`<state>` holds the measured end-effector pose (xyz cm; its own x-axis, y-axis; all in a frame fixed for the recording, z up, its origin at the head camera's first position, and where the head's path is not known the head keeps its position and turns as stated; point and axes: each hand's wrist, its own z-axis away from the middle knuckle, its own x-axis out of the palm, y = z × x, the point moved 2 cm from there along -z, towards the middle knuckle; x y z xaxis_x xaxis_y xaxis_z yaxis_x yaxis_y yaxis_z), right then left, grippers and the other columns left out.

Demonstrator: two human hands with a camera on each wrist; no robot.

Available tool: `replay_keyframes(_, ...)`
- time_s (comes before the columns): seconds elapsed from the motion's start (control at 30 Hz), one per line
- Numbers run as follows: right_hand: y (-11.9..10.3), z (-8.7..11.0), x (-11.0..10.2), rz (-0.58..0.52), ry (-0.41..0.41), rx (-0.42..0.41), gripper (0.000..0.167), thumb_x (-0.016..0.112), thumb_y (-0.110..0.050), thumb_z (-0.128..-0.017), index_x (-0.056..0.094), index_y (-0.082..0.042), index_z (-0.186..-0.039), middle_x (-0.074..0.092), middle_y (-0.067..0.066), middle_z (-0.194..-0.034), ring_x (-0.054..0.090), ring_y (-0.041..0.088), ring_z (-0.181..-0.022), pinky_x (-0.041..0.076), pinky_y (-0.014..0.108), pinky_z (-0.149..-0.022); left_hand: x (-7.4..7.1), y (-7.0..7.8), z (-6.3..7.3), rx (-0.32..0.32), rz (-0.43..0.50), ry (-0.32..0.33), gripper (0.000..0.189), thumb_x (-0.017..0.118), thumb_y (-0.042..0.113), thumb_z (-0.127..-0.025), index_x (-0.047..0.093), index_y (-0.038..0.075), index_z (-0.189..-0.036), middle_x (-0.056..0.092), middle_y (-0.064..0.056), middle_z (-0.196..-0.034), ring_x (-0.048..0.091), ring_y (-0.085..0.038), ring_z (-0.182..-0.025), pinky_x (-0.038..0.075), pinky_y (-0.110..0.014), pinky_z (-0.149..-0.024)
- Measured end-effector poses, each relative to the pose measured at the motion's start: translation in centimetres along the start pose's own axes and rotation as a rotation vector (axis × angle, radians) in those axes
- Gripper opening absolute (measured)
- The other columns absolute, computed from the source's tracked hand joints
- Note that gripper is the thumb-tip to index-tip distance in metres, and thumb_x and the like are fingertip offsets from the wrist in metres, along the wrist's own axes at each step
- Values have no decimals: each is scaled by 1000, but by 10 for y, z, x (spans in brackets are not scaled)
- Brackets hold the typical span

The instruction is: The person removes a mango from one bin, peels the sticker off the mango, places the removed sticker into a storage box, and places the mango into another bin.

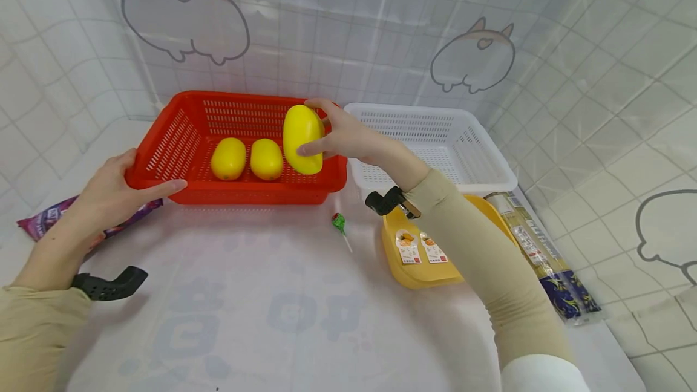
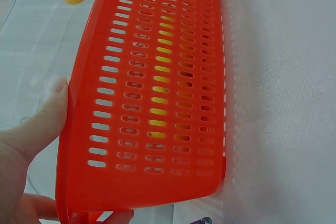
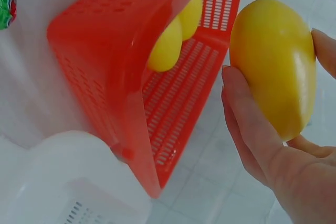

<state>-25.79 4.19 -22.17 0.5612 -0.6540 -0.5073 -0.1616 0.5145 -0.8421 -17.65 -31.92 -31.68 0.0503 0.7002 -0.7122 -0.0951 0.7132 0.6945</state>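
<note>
My right hand (image 1: 351, 133) holds a smooth, mango-like yellow fruit (image 1: 299, 138) above the right end of the red basket (image 1: 256, 195). Thumb and fingers grip the fruit from opposite sides in the right wrist view, leaving most of its glossy skin showing. Two similar yellow fruits, one on the left (image 1: 229, 159) and one on the right (image 1: 267, 160), lie side by side on the basket's floor. At the basket's front left corner, my left hand (image 1: 109, 189) grips the rim. Its thumb lies along the front rim, and its fingers reach round the end, partly hidden by the slotted wall.
A white basket (image 1: 487, 144) stands right of the red one. In front of it is a yellow container (image 1: 419, 274) with two stickers, partly under my right forearm. A green-wrapped lollipop (image 1: 339, 221) lies mid-table. A purple packet (image 1: 49, 221) sits at left, long gold-and-blue packages (image 1: 536, 253) at right.
</note>
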Motion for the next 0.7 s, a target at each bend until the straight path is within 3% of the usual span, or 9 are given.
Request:
replay_keyframes(0.17,1,-13,-3,-26,-12,14,89,77,-15,-87,21,-17,-156,44,11,-139,59,25,-114,59,33,-87,0,0,1,-6,-1,2,108,65,61,-88,8,6,-161,25,-34,-148,36,-48,-123,45,-27,-68)
replay_keyframes(0.43,-1,-34,-6,-42,-26,38,88,78,-14,-86,25,-19,-156,48,11,-137,59,24,-115,59,33,-86,0,0,1,7,7,13,107,65,62,-87,11,7,-161,36,-30,-144,42,-42,-118,49,-24,-65)
replay_keyframes(0.7,-2,-49,-7,-70,-28,79,84,79,-13,-85,30,-17,-154,46,6,-141,56,23,-117,59,33,-86,1,0,1,1,9,6,108,65,63,-87,10,7,-161,34,-30,-145,40,-43,-120,48,-26,-66)
